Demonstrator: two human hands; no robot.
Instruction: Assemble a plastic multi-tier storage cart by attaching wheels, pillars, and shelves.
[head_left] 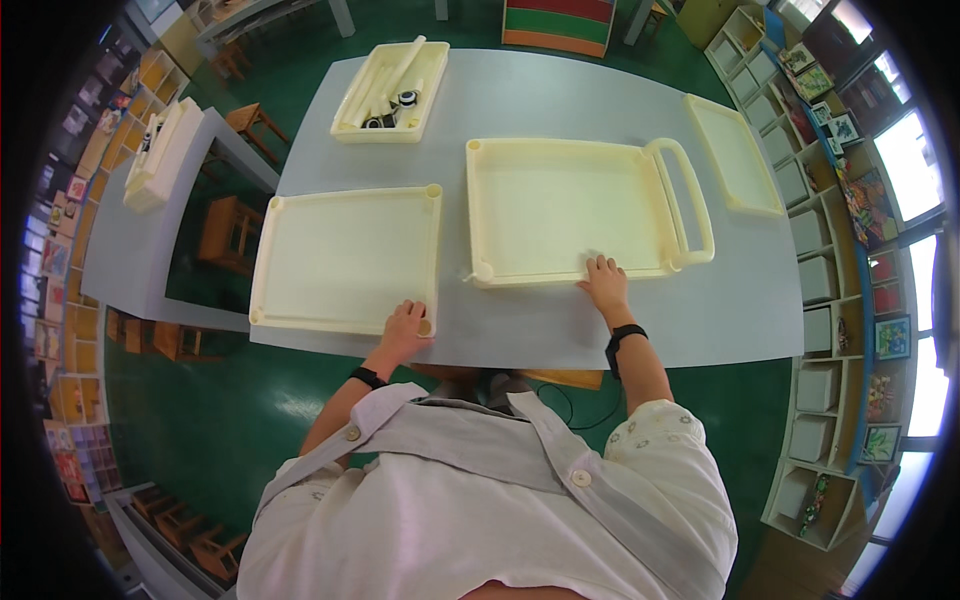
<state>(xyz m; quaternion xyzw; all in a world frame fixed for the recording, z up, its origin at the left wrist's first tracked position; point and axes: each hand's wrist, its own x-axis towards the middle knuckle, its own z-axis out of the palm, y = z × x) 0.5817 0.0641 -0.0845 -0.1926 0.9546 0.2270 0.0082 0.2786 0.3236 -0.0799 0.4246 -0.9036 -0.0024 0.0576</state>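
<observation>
My left hand (404, 332) is at the near right corner of a shallow cream plastic tray (345, 260), its fingers bent over the rim beside a round corner socket. To the right lies a second cream tray (570, 210), with a curved handle (704, 215) along its right end. My right hand (605, 285) grips this tray's near rim, fingertips over the edge and thumb lower on the outer side. Both trays rest flat on a grey table, a narrow gap between them. The undersides of my fingers are hidden.
A cream bin (392, 90) holding pale tubes and black-and-white wheels stands at the far left. Another cream panel (735, 155) lies at the far right. On a neighbouring table is a loaded cream bin (162, 155). Wooden stools (230, 232) and shelving (815, 275) surround the table.
</observation>
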